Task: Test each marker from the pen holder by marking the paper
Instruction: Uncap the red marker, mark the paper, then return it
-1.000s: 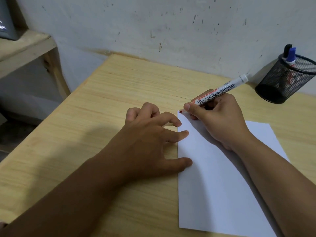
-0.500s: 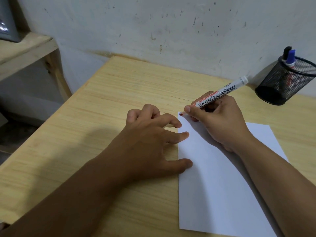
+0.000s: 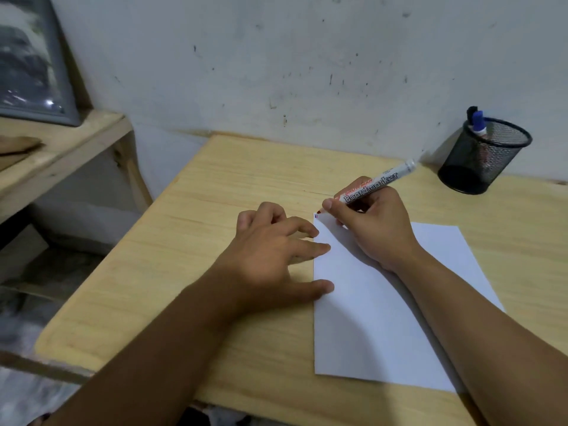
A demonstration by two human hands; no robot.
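Our right hand point(image 3: 373, 229) grips a white marker point(image 3: 376, 186) lettered "Boardmarker", tip at the upper left corner of the paper point(image 3: 384, 318) at centre frame; its brand name is unreadable. Our left hand point(image 3: 273, 256) presses relaxed fingers on the paper's edge. Upper right, a mesh pen holder point(image 3: 484, 155) half-hides two markers.

There is only one camera. It sits on the person's head and looks forward and down, close over the table point(image 3: 252, 179). Both arms reach in from the bottom edge. The left hand point(image 3: 273, 253) and right hand point(image 3: 372, 229) meet near the middle. The paper point(image 3: 378, 327) lies toward 5 o'clock. The pen holder point(image 3: 482, 155) stands at 2 o'clock. The wall point(image 3: 307, 56) fills the top, and a shelf point(image 3: 61, 149) sits at 9 o'clock.
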